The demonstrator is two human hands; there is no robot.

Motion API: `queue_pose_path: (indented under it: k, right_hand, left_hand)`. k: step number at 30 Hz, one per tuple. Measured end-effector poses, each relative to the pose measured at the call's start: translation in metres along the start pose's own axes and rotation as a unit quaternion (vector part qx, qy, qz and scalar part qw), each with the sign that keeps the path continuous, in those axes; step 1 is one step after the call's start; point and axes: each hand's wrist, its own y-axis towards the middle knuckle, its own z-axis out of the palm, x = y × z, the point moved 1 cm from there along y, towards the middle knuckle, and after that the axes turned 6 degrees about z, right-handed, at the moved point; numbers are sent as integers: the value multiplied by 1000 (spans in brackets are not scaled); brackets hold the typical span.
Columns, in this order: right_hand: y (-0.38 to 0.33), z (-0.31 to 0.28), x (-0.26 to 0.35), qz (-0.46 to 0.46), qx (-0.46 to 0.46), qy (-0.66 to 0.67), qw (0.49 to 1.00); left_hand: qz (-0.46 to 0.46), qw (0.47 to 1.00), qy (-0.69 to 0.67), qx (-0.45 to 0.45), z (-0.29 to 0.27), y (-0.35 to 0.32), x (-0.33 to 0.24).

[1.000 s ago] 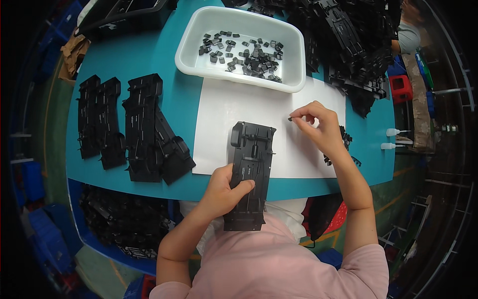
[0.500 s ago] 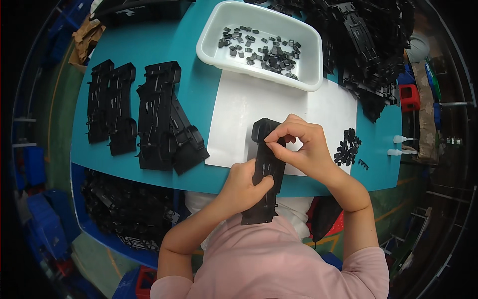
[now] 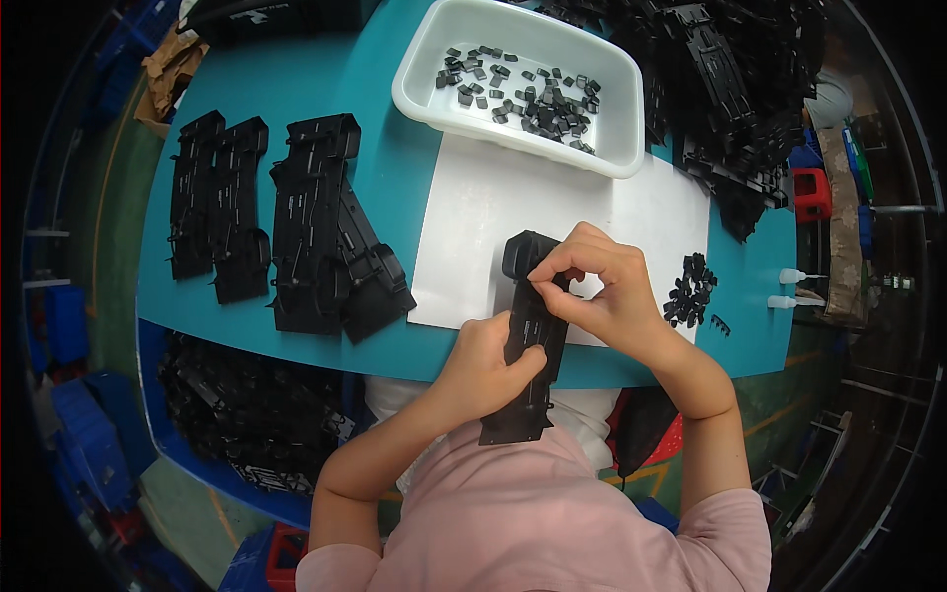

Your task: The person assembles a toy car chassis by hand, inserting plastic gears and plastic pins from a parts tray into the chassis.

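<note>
A long black plastic housing (image 3: 528, 340) lies lengthwise over the near edge of the teal table (image 3: 395, 187), half on a white sheet (image 3: 493, 207). My left hand (image 3: 483, 370) grips its middle from the left side. My right hand (image 3: 597, 286) is bent over its far end, thumb and fingertips pinched together on the part's upper edge; whether a small clip is between them is hidden. A small heap of black clips (image 3: 691, 291) lies just right of that hand.
A white tray (image 3: 419, 74) of small black clips stands at the back. Stacked black housings (image 3: 316, 227) lie on the left, with a large pile (image 3: 730, 99) at the back right and more in a bin (image 3: 247, 405) below the table. Two small white bottles (image 3: 799, 289) stand at the right edge.
My right hand came from the open sheet on the right onto the housing's far end. The housing now sits more upright in the picture, still in my left hand.
</note>
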Motion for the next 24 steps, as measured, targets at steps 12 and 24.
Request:
queue_pose_path:
  k: [12, 24]
  right_hand:
    - [-1, 3, 4, -23, 12, -63, 998]
    - [2, 2, 12, -57, 12, -82, 995]
  left_hand:
    - [59, 996, 58, -25, 5, 3, 3]
    - [116, 985, 121, -49, 5, 1, -3]
